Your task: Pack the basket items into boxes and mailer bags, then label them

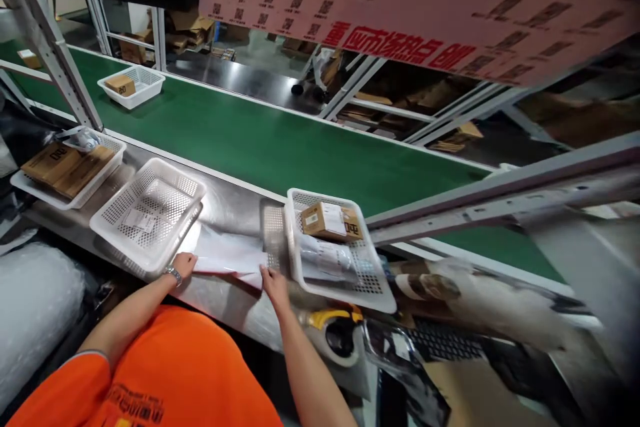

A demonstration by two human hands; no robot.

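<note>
A white plastic mailer bag (227, 255) lies flat on the steel bench. My left hand (184, 263) rests on its left edge, fingers closed on the bag. My right hand (273, 282) presses the bag's right corner with fingers together. A watch sits on my left wrist. To the left stands an empty-looking white basket (150, 210) with a paper slip in it. To the right, another white basket (334, 287) holds a small cardboard box (332, 221) and a clear wrapped packet (325, 259).
A green conveyor belt (260, 140) runs behind the bench, carrying a white basket (134, 85) with a box. A basket of flat cartons (65, 167) sits far left. A tape dispenser (337, 327) and keyboard (440, 340) lie at right. Bubble wrap roll (35, 300) at lower left.
</note>
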